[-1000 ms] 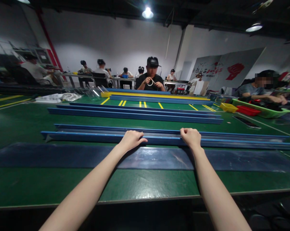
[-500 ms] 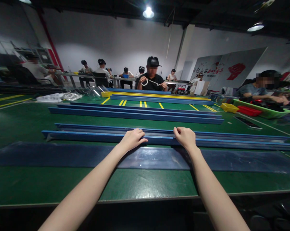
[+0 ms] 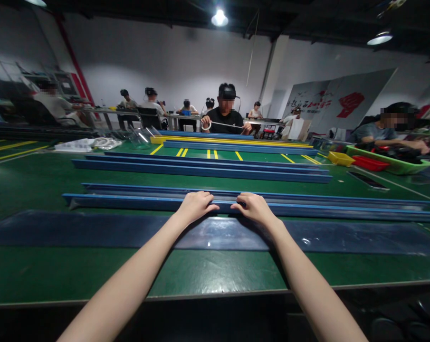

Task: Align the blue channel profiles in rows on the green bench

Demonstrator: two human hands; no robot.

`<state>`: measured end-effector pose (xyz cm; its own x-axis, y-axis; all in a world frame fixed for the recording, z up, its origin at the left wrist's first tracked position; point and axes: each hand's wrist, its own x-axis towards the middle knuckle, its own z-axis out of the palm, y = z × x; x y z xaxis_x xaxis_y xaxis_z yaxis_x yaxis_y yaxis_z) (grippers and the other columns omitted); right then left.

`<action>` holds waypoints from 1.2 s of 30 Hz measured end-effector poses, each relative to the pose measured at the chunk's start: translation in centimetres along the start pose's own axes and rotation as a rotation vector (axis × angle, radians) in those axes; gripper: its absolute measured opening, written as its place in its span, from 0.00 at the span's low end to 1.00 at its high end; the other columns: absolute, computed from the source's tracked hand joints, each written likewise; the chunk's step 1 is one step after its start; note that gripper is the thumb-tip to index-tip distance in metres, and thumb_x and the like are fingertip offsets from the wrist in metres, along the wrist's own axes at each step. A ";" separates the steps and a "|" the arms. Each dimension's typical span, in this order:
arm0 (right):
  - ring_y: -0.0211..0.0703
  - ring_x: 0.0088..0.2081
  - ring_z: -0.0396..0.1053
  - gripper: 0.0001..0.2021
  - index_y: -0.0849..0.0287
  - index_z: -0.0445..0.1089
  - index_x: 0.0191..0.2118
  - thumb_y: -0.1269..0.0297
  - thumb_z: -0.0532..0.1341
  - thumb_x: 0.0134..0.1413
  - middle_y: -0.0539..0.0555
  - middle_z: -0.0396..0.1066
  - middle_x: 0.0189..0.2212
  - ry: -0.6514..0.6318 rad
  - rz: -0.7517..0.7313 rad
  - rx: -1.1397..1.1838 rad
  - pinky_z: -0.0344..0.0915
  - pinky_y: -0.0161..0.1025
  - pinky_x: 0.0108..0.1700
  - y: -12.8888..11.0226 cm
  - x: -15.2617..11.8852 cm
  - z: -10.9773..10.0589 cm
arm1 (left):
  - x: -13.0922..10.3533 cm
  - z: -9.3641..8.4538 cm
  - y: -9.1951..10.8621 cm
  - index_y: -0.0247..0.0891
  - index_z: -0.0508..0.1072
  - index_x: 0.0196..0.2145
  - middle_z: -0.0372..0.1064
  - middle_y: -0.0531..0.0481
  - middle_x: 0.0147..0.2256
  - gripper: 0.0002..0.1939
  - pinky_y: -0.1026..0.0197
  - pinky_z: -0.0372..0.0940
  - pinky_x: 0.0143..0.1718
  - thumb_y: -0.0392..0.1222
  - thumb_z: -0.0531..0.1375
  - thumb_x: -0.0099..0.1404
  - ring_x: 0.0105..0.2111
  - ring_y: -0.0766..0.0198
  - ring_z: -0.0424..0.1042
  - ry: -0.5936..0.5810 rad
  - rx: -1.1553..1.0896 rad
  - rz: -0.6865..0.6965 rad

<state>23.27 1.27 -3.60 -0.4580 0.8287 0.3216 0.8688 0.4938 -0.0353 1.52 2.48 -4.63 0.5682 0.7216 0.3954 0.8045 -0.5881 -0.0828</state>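
Observation:
A long blue channel strip [image 3: 318,209] lies across the green table in front of me. My left hand [image 3: 197,204] rests on its near edge, fingers curled over into the channel and thumb on the near side. Close to its right, my right hand [image 3: 252,205] grips the same strip, with its fingers bent over the edge and thumb pointing left. A gap separates the two hands. Nearer to me, beneath my wrists, a flat clear plastic sheet [image 3: 104,231] lies along the table.
More blue strips [image 3: 200,169] lie farther back, then a yellow strip [image 3: 157,140]. At the right are a phone [image 3: 367,180], a yellow tray [image 3: 340,159], a red tray [image 3: 369,164] and a green basket [image 3: 410,167]. A person [image 3: 226,114] sits opposite holding a thin strip.
My right hand has slid left along the blue strip, closer to my left hand, which has stayed put. The person opposite has lowered the thin strip.

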 end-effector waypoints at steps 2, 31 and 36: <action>0.36 0.29 0.63 0.20 0.59 0.68 0.27 0.50 0.49 0.54 0.52 0.68 0.26 -0.019 0.002 -0.007 0.46 0.33 0.27 0.0 0.1 -0.3 | 0.0 -0.1 0.0 0.37 0.68 0.30 0.70 0.48 0.32 0.18 0.65 0.57 0.30 0.55 0.52 0.60 0.35 0.61 0.68 0.000 -0.011 -0.001; 0.43 0.32 0.68 0.17 0.56 0.73 0.27 0.51 0.52 0.49 0.55 0.73 0.28 -0.111 0.269 -0.187 0.50 0.33 0.27 3.5 -1.5 -2.3 | 0.0 0.4 -0.5 0.36 0.68 0.29 0.68 0.48 0.32 0.16 0.65 0.57 0.31 0.52 0.52 0.61 0.35 0.63 0.66 0.045 -0.028 0.024; 0.43 0.32 0.68 0.17 0.56 0.73 0.27 0.51 0.52 0.49 0.55 0.73 0.27 -0.110 0.259 -0.217 0.49 0.33 0.27 3.4 -1.5 -2.3 | -0.1 0.4 -0.5 0.36 0.68 0.29 0.68 0.49 0.32 0.16 0.65 0.57 0.30 0.52 0.51 0.62 0.34 0.63 0.66 0.053 -0.007 0.033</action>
<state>27.32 1.05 -2.00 -0.2242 0.9484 0.2242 0.9732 0.2058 0.1030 1.16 2.87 -4.99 0.5843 0.6818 0.4401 0.7842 -0.6139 -0.0901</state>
